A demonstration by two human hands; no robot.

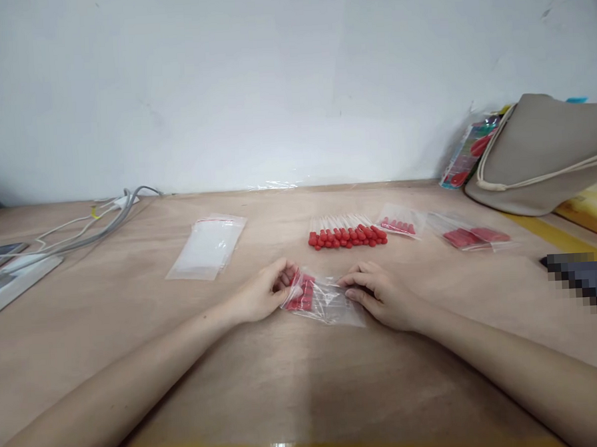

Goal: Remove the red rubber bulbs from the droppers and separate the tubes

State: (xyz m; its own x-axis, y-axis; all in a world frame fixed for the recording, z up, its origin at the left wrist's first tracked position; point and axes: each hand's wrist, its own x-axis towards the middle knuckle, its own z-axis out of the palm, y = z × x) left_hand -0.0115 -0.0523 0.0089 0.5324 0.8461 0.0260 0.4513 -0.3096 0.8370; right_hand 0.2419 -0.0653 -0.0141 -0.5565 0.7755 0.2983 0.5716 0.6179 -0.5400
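Observation:
Between my hands, low over the table, is a clear plastic zip bag with several red-tipped sticks inside, the red ends toward the left. My left hand is closed on the bag's left end, thumb in front. At the other end, my right hand pinches the bag's edge between thumb and fingers. Just beyond lies a row of white sticks with red tips, tips toward me. Beside that row is a small bag with several red-tipped sticks in it.
A stack of clear bags lies left of centre. More filled bags lie to the right. A grey drawstring bag and a colourful package stand at the back right. Cables and a white power strip lie at left.

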